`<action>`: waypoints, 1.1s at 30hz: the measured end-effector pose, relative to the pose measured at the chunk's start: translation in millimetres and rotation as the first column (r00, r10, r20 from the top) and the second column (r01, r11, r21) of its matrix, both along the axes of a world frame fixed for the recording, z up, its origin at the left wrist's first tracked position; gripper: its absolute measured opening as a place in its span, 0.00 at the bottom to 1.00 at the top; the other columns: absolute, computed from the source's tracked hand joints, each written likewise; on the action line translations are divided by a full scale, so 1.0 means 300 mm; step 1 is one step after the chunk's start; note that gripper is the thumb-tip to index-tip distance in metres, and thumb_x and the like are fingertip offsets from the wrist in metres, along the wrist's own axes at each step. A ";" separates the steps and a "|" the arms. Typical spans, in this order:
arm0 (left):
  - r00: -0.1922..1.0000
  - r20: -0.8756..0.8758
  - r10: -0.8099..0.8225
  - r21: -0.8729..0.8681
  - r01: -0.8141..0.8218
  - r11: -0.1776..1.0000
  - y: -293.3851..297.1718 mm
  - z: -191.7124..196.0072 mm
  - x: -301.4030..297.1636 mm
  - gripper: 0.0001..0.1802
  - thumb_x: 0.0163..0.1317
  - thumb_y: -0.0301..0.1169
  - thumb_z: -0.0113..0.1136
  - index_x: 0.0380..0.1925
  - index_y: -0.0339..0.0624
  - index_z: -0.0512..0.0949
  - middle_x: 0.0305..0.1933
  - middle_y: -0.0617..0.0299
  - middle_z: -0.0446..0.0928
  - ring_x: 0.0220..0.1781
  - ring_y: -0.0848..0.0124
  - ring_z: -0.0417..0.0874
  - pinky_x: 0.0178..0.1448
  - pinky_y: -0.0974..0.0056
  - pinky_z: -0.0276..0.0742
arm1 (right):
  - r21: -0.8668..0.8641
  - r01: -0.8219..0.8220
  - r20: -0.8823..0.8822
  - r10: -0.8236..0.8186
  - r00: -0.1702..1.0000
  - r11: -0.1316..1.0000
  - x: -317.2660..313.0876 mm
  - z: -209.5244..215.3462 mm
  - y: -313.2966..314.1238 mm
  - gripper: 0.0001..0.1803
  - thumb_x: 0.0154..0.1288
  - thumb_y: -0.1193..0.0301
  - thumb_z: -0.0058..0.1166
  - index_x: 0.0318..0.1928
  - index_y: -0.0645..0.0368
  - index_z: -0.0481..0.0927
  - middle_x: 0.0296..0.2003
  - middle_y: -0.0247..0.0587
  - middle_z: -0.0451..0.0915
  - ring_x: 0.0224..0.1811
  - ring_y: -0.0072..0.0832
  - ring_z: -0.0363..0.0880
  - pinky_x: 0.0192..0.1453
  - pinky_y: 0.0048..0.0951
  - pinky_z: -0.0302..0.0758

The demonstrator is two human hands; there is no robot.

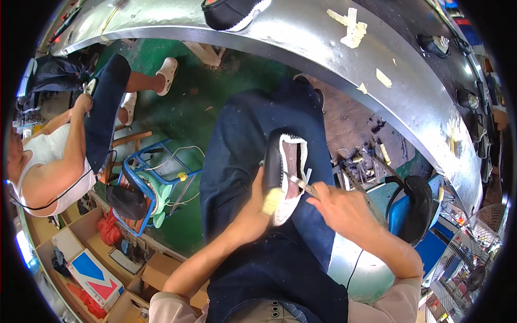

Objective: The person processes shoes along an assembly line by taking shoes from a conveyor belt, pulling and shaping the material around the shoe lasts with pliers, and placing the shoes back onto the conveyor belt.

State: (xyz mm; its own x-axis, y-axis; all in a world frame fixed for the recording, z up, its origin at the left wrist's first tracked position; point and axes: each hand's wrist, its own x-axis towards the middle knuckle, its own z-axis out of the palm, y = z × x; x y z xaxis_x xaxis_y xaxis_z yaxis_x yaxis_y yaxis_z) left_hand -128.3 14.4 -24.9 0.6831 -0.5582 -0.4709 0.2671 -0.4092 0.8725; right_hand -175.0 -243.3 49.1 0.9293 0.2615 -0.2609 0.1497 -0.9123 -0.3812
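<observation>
Head cam: left hand (257, 207) is clamped on a black shoe (285, 172) resting on the lap, with a bandaged thumb. Right hand (344, 207) pinches a thin metal tool (301, 184) poked into the shoe opening. Curved metal bench (323, 43) runs far side; another person (54, 161) sits left.

The person wears a dark navy apron (269, 258), beige short sleeves (377, 312) and bare forearms.

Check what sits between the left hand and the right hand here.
In the head view, the black-and-white shoe on the lap lies between the left hand and right hand.
</observation>
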 end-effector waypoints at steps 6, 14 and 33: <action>0.953 0.063 0.298 -0.249 -0.274 0.929 -0.144 -0.091 0.094 0.41 0.81 0.28 0.59 0.88 0.43 0.52 0.86 0.50 0.61 0.88 0.60 0.60 0.87 0.55 0.57 | -0.003 0.172 -0.201 -0.169 0.965 0.985 -0.034 -0.017 0.071 0.16 0.83 0.59 0.57 0.42 0.58 0.71 0.22 0.42 0.81 0.27 0.41 0.88 0.29 0.40 0.80; 0.967 0.025 0.255 -0.217 -0.244 0.945 -0.120 -0.156 0.167 0.48 0.72 0.26 0.70 0.87 0.42 0.54 0.82 0.49 0.66 0.83 0.61 0.67 0.86 0.58 0.59 | 0.307 0.285 -0.225 -0.221 0.949 0.908 0.050 -0.002 -0.021 0.15 0.83 0.59 0.56 0.46 0.60 0.74 0.27 0.46 0.85 0.30 0.47 0.89 0.36 0.43 0.82; 0.860 0.509 0.037 -0.193 0.072 0.978 -0.031 0.084 0.147 0.71 0.50 0.52 0.88 0.84 0.38 0.52 0.86 0.44 0.60 0.89 0.38 0.54 0.89 0.30 0.42 | 0.635 0.470 -0.237 -0.425 0.874 0.613 0.116 -0.008 0.104 0.32 0.54 0.57 0.88 0.48 0.58 0.78 0.27 0.31 0.83 0.26 0.16 0.78 0.32 0.24 0.74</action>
